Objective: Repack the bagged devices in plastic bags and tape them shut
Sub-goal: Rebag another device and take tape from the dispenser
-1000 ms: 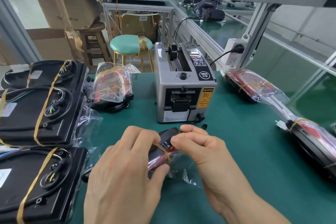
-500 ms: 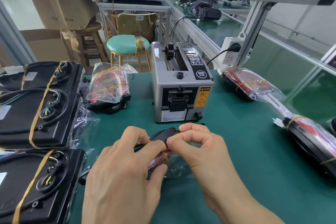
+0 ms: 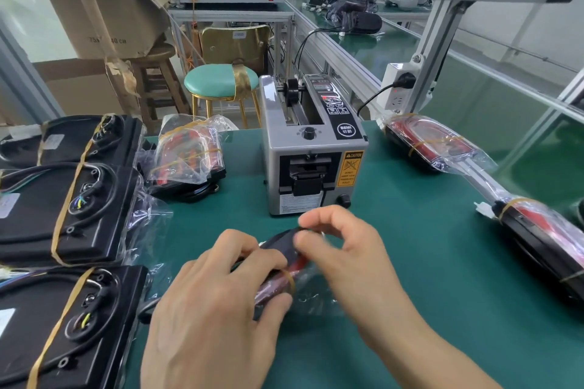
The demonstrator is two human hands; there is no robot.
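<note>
Both grips are on the device (image 3: 286, 265): our left hand (image 3: 218, 303) clamps it to the worktop (image 3: 410, 278) so it stays put, while our right hand (image 3: 344, 259) pinches the bag (image 3: 311, 289) at its end, likely closing it. Nearby we count three black units (image 3: 66, 215) at left, three bagged devices (image 3: 433, 144) and one dispenser (image 3: 311, 151).

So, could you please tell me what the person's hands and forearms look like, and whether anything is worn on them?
Both are bare. The left hand and the right hand carry no gloves, rings or watch that the view shows, and the fingernails are short and unpainted. No sleeve shows on the right forearm up to the lower edge of the picture. The left wrist lies outside the picture.
</note>
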